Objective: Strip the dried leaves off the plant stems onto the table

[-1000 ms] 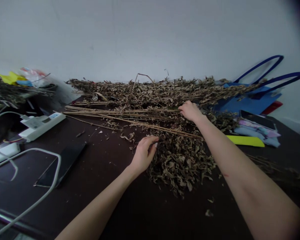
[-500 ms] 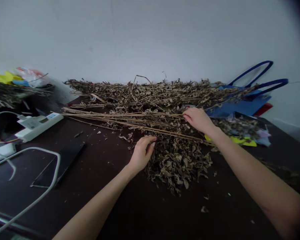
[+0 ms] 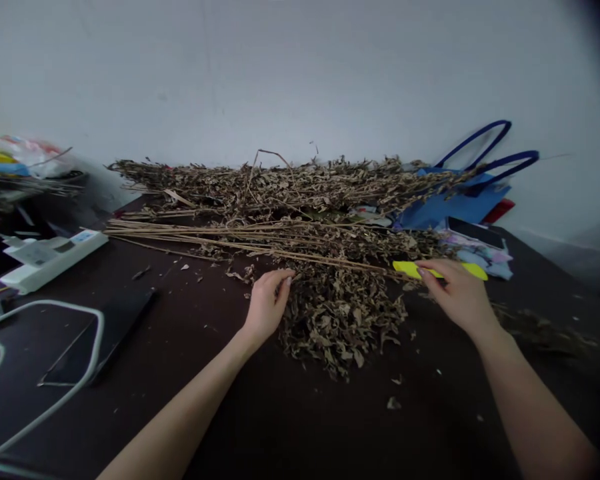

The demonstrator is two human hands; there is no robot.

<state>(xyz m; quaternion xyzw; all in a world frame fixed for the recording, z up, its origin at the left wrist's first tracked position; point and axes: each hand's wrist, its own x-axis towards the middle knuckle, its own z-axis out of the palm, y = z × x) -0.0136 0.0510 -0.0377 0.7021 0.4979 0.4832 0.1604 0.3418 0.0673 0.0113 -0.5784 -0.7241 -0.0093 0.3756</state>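
Rightward and nearer, the right hand (image 3: 457, 293) had swung from the stalks (image 3: 180, 231) at twelve o'clock to three o'clock of the leaf pile (image 3: 345, 320), overlapping the yellow strip (image 3: 405, 268). The left hand (image 3: 269, 303) curled at nine o'clock; whether either grip pinched a stalk, I could not tell. Light, steady handling probably kept crumbling down.

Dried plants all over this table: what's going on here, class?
A person works bare-handed among dried plants on a dark table. The left hand is at the left edge of a leaf pile. The right hand partly covers a yellow strip; whether it grips a stalk is unclear. Long stalks lie behind the pile.
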